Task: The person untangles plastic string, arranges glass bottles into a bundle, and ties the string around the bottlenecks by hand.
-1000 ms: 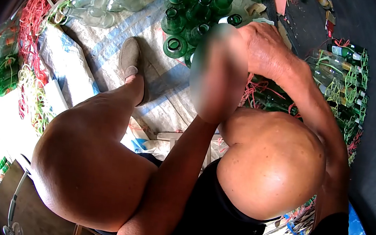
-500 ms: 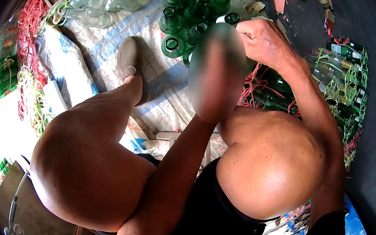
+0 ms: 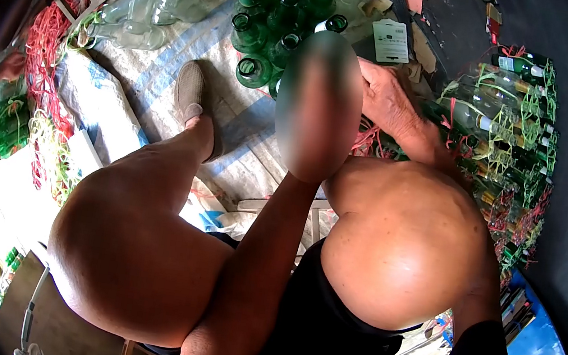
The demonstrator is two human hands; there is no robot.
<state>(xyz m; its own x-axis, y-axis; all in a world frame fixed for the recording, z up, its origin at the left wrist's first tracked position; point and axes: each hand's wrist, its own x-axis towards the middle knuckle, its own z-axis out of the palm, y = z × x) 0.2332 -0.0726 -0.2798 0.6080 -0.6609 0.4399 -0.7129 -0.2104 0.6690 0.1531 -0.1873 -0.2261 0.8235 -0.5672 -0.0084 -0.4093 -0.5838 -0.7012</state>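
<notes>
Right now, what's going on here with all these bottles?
A person with bent knees has the left hand and right hand close together beside some upright green bottles. A blur covers the left hand and the right fingertips, so I can't tell what either holds. The green bottles stand on a blue-and-white sheet. Clear bottles are off to the left; string-wrapped bottles lie to the right.

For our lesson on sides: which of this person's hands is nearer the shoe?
Left. The blurred left hand is right of the shoe in view; the right hand is farther right, beyond the left.
</notes>
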